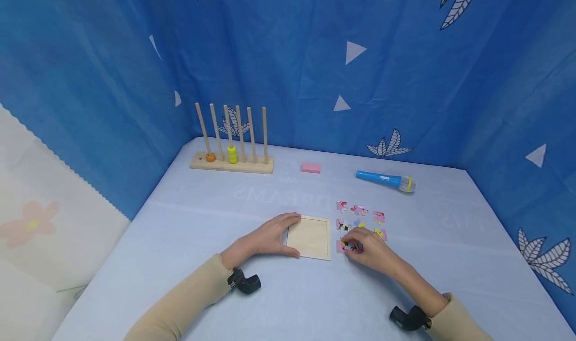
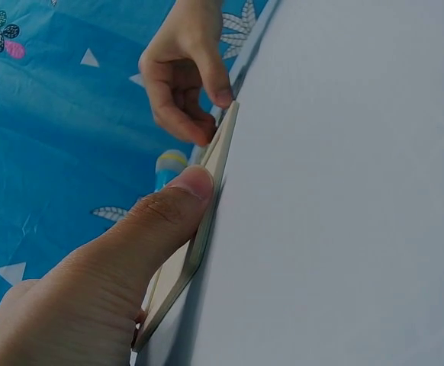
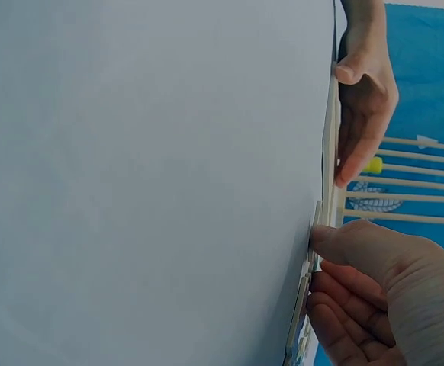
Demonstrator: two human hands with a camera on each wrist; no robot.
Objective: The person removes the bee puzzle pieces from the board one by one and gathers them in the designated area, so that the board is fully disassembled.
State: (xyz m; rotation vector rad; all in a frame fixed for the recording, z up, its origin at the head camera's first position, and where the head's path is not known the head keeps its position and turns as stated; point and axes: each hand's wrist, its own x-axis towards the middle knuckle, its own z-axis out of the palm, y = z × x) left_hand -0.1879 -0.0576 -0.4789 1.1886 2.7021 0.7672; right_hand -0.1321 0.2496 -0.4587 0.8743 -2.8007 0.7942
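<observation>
A square wooden puzzle tray (image 1: 309, 237) with a raised rim lies flat on the table, its inside bare. My left hand (image 1: 271, 237) holds it from the left, thumb along the near edge and fingers at the far corner; the thumb (image 2: 178, 200) presses the rim in the left wrist view. Just right of the tray, pink picture puzzle pieces (image 1: 360, 210) lie in loose rows. My right hand (image 1: 371, 248) pinches a puzzle piece (image 1: 348, 246) in the nearest row between thumb and fingers, which partly hide it. In the right wrist view its thumb (image 3: 340, 240) is at the piece's edge.
At the back left stands a wooden peg rack (image 1: 232, 166) with upright rods, an orange bead (image 1: 210, 157) and yellow-green beads (image 1: 232, 154). A pink block (image 1: 311, 168) lies at the back middle. Right of it is a blue toy microphone (image 1: 382, 179). Blue curtains (image 1: 292, 71) enclose the table.
</observation>
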